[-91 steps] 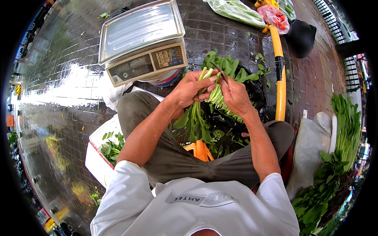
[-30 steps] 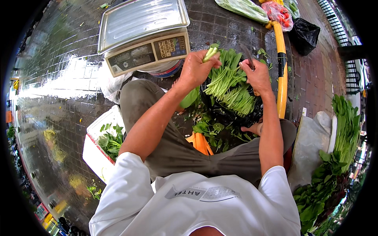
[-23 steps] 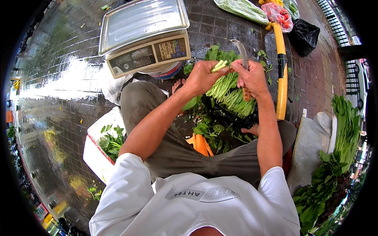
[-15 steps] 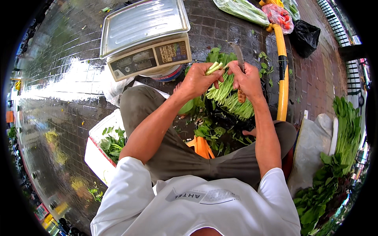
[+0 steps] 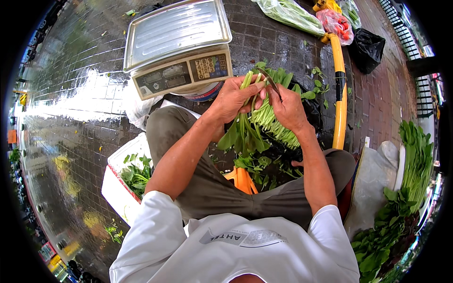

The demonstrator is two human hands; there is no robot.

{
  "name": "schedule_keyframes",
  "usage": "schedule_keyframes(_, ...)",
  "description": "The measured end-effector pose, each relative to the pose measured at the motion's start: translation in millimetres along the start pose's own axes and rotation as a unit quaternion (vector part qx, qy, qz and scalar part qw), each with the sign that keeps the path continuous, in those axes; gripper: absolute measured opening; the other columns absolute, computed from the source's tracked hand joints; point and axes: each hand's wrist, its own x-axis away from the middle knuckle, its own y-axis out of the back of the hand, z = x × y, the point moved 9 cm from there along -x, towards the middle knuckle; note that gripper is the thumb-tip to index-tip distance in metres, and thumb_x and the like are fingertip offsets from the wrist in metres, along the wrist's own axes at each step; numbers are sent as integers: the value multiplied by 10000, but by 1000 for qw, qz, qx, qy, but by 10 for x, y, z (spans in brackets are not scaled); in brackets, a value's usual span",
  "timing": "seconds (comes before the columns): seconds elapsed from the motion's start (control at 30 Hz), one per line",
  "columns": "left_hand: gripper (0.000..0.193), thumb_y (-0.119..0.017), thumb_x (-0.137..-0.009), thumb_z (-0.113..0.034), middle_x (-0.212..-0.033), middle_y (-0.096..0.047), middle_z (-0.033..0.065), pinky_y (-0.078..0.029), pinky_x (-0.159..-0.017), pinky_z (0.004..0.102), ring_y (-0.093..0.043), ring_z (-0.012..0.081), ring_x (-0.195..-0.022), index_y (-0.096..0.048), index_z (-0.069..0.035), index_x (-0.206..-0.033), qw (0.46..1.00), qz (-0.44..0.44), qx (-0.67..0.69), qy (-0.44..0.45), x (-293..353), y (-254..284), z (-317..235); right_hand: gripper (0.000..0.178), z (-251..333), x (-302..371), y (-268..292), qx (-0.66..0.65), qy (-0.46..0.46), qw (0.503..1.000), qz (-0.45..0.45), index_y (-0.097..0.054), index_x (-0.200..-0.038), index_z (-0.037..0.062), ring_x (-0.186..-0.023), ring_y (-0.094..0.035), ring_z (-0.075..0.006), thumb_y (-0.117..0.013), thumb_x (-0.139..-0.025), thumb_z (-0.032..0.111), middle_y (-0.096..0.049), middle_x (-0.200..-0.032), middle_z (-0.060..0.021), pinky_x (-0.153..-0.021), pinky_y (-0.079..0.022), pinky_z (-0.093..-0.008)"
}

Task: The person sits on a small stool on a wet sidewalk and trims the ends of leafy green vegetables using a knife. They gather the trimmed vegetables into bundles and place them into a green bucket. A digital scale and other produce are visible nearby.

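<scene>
Between my knees, my left hand point(image 5: 237, 98) is closed round a small bunch of leafy greens point(image 5: 242, 136). The pale stem ends stick up past my fingers, and the leaves hang below toward my lap. My right hand point(image 5: 289, 109) grips a knife point(image 5: 271, 81) with a dark, narrow blade. Its blade slants up and left against the stems by my left fingertips; the handle is hidden in my palm. Just beyond and below both hands lies a thick pile of long-stemmed greens point(image 5: 279, 128), partly covered by them.
A scale point(image 5: 160, 78) stands far left. Beside my left leg is a white foam box point(image 5: 115, 195) of greens. A yellow rail point(image 5: 339, 113) rises by my right knee. A black bag point(image 5: 367, 51) sits far right; more greens point(image 5: 377, 240) lie near right. An orange object point(image 5: 242, 180) shows below my lap.
The knife has tipped from upright to slanting left across the stems. My left hand has turned, so the stems point up and the leaves hang in view. Both hands have drawn closer together.
</scene>
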Motion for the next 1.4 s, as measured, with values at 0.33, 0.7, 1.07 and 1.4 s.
schedule_keyframes(0.33,178,-569,-946,-183,-767,-593,12,-302,-374,172,-553,81,-572,-590,-29,-1032,997,-38,51,42,45,61,75,196,-59,-48,-174,-23,15,999,-26,-543,-911,-23,-631,-561,-436,-495,-954,162,-555,-676,-242,-544,-431,-435)
schedule_keyframes(0.7,205,-550,-956,-199,-647,-569,32,-294,-395,186,-458,48,-476,-600,-19,-872,954,-246,-163,-49,79,539,-244,568,-791,-213,-630,-38,-144,984,100,-274,-1486,215,-649,-509,-153,-444,-947,162,-571,-776,-58,-654,-449,-336)
schedule_keyframes(1.07,283,-535,-959,-226,-648,-617,37,-363,-466,223,-486,60,-514,-604,-7,-793,937,-232,-241,-103,55,389,-407,256,-1776,112,-973,154,-132,969,138,-639,-903,-18,-842,-610,-405,-557,-846,218,-644,-878,-235,-734,-478,-472)
schedule_keyframes(1.4,266,-524,-964,-227,-650,-633,21,-387,-482,243,-488,60,-514,-591,-18,-813,924,-229,-289,-98,36,408,-408,165,-1932,113,-1446,251,-53,956,139,-654,-865,52,-776,-609,-424,-572,-747,132,-588,-920,-205,-709,-505,-485)
